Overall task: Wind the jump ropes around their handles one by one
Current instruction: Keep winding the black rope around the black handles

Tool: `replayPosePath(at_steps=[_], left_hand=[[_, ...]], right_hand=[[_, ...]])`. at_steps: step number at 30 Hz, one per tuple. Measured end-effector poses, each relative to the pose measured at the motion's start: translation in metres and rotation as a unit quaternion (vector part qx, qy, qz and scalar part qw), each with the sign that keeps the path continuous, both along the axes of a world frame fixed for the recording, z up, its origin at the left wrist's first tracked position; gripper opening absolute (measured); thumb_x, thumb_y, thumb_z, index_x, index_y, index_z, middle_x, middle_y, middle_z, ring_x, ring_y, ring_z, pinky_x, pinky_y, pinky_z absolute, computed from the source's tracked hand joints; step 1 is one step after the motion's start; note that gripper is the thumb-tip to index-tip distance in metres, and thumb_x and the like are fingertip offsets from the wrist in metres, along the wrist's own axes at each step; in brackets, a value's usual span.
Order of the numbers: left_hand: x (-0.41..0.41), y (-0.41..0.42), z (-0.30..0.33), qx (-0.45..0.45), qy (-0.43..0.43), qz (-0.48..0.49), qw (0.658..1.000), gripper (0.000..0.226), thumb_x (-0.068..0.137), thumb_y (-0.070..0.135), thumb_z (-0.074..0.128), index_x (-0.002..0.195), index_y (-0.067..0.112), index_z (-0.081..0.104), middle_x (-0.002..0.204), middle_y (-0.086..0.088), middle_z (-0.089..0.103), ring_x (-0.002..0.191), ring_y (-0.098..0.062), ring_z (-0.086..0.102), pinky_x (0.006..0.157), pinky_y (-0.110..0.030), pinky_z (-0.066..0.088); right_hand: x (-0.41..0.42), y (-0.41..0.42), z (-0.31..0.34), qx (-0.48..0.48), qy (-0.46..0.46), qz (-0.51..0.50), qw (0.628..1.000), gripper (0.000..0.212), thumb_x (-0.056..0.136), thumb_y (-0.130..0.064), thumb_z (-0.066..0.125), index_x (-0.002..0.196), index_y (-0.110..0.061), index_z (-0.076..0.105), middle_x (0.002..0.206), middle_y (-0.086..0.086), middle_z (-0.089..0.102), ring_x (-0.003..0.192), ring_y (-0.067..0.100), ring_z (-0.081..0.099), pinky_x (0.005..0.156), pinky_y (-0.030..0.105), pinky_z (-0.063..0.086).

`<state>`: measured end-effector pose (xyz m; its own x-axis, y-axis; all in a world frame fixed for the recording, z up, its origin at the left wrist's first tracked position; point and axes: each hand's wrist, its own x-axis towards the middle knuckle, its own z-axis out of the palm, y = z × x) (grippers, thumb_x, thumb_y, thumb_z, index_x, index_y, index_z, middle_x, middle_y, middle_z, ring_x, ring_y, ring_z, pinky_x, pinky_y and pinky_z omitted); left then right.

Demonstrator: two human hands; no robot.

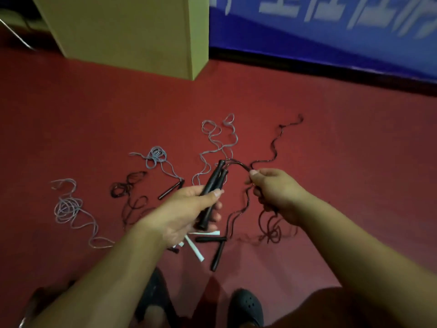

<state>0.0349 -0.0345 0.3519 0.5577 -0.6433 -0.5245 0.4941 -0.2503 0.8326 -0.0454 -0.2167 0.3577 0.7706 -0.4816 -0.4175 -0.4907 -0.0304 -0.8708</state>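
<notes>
Left hand (189, 209) clenches two black handles (212, 192) tilted upward; right hand (274, 192) pinches their dark rope (238, 165) just beside.

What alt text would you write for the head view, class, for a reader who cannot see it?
A left hand grips two black handles together while the right hand pinches their dark rope. More loose ropes, grey and dark, lie on the red floor.

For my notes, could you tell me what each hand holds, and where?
Left hand grips paired black handles mid-length; right hand pinches their dark rope near the handles.
</notes>
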Motion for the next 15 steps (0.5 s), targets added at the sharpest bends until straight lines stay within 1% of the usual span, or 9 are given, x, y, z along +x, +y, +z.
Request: replayPosePath(at_steps=[2, 4, 6, 7, 8, 10, 12, 14, 15], left_hand=[[-0.001, 0.008, 0.008, -0.035, 0.031, -0.010, 0.999, 0.020, 0.100, 0.031, 0.054, 0.114, 0.023, 0.065, 0.075, -0.003, 0.064, 0.061, -0.017, 0.064, 0.052, -0.031, 0.055], [-0.005, 0.012, 0.006, -0.025, 0.031, -0.022, 0.999, 0.020, 0.102, 0.037, 0.049, 0.116, 0.027, 0.061, 0.072, -0.002, 0.061, 0.057, -0.017, 0.063, 0.047, -0.028, 0.052], [-0.005, 0.012, 0.002, -0.010, 0.006, -0.019, 1.000, 0.020, 0.103, 0.036, 0.047, 0.117, 0.026, 0.058, 0.066, 0.000, 0.056, 0.049, -0.013, 0.055, 0.038, -0.018, 0.038], [-0.002, 0.011, 0.001, -0.010, -0.009, -0.010, 1.000, 0.019, 0.104, 0.034, 0.047, 0.116, 0.023, 0.058, 0.064, 0.000, 0.053, 0.047, -0.012, 0.051, 0.036, -0.016, 0.031], [0.000, 0.011, 0.000, -0.012, -0.024, -0.007, 1.000, 0.018, 0.104, 0.031, 0.048, 0.115, 0.021, 0.058, 0.064, 0.000, 0.052, 0.047, -0.011, 0.049, 0.035, -0.016, 0.028], [0.008, 0.011, 0.000, -0.005, -0.062, -0.019, 0.998, 0.015, 0.102, 0.024, 0.052, 0.112, 0.016, 0.060, 0.066, -0.001, 0.054, 0.048, -0.011, 0.050, 0.036, -0.017, 0.029], [0.014, 0.012, 0.000, 0.012, -0.084, -0.033, 0.996, 0.014, 0.100, 0.018, 0.055, 0.108, 0.009, 0.062, 0.071, -0.002, 0.058, 0.052, -0.010, 0.054, 0.038, -0.018, 0.034], [0.016, 0.007, -0.004, 0.025, -0.090, -0.043, 0.995, 0.010, 0.099, 0.012, 0.056, 0.100, 0.004, 0.062, 0.072, -0.004, 0.059, 0.054, -0.010, 0.058, 0.041, -0.019, 0.040], [0.017, 0.002, -0.007, 0.030, -0.088, -0.039, 0.995, 0.008, 0.099, 0.009, 0.056, 0.100, 0.003, 0.061, 0.072, -0.005, 0.058, 0.054, -0.011, 0.059, 0.042, -0.020, 0.043]], right_hand=[[0.008, 0.016, 0.012, 0.017, -0.027, -0.051, 0.998, 0.028, 0.104, -0.027, 0.043, 0.089, -0.012, 0.062, 0.058, 0.001, 0.038, 0.042, 0.011, 0.029, 0.044, 0.021, 0.020], [0.013, 0.026, 0.016, 0.054, -0.041, -0.087, 0.994, 0.026, 0.104, -0.024, 0.044, 0.089, -0.012, 0.061, 0.058, 0.000, 0.037, 0.041, 0.010, 0.028, 0.044, 0.020, 0.020], [0.020, 0.033, 0.020, 0.070, -0.057, -0.103, 0.991, 0.024, 0.103, -0.023, 0.044, 0.090, -0.010, 0.061, 0.059, 0.000, 0.039, 0.041, 0.009, 0.029, 0.041, 0.019, 0.022], [0.024, 0.035, 0.021, 0.074, -0.065, -0.111, 0.989, 0.024, 0.103, -0.022, 0.044, 0.091, -0.010, 0.061, 0.059, 0.000, 0.041, 0.041, 0.009, 0.030, 0.040, 0.019, 0.024], [0.024, 0.036, 0.020, 0.079, -0.075, -0.118, 0.987, 0.024, 0.103, -0.021, 0.044, 0.091, -0.010, 0.061, 0.060, 0.000, 0.044, 0.043, 0.009, 0.031, 0.040, 0.019, 0.026], [0.021, 0.036, 0.011, 0.094, -0.097, -0.124, 0.983, 0.023, 0.103, -0.020, 0.045, 0.090, -0.010, 0.061, 0.063, 0.001, 0.048, 0.046, 0.010, 0.033, 0.042, 0.021, 0.028], [0.010, 0.034, -0.003, 0.114, -0.095, -0.118, 0.982, 0.024, 0.102, -0.020, 0.045, 0.089, -0.009, 0.062, 0.066, 0.004, 0.051, 0.047, 0.012, 0.034, 0.046, 0.024, 0.026], [0.007, 0.028, -0.013, 0.122, -0.053, -0.093, 0.987, 0.028, 0.102, -0.028, 0.046, 0.090, -0.008, 0.062, 0.067, 0.006, 0.056, 0.046, 0.014, 0.038, 0.048, 0.025, 0.025], [0.012, 0.023, -0.015, 0.126, -0.029, -0.074, 0.989, 0.033, 0.102, -0.034, 0.046, 0.092, -0.007, 0.063, 0.069, 0.006, 0.060, 0.047, 0.014, 0.042, 0.047, 0.024, 0.028]])
